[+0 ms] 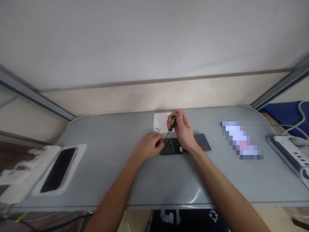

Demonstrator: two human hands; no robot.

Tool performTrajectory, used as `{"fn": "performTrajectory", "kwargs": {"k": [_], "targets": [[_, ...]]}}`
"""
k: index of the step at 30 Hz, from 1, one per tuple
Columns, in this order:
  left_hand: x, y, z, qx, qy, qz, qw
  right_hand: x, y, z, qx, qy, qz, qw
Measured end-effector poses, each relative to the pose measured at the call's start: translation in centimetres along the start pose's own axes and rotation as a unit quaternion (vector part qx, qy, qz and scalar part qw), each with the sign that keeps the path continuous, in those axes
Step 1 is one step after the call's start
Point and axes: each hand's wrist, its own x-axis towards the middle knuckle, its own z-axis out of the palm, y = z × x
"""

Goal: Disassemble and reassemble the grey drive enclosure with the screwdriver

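A yellow and black screwdriver is gripped in my right hand, its shaft slanting down to the left. The tip meets the left part of an opened dark device with a green circuit board inside. My left hand rests at the device's left end, fingers bent together near the screwdriver tip; whether something small is between them is hidden. Behind, on a white sheet of paper, lie several tiny dark screws. A flat dark grey panel extends from beneath my right hand.
On the left are a black-screened phone on white paper and a white power strip. To the right lie a pixelated phone-shaped object and another power strip with cables. A wall borders the grey table at the back.
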Motion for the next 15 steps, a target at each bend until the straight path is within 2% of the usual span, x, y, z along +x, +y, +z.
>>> {"fn": "performTrajectory", "kwargs": {"k": [5,10,15], "targets": [[0.06,0.08,-0.24,-0.003,-0.005,0.001,1.0,-0.01,0.22,-0.1,0.017,-0.011,0.018,1.0],[0.17,0.32,-0.56,-0.006,-0.015,-0.003,1.0,0.03,-0.13,0.22,0.066,0.007,0.033,0.997],[0.2,0.39,-0.63,0.006,-0.019,-0.003,1.0,-0.21,-0.35,0.45,0.042,0.011,0.021,0.999]]}}
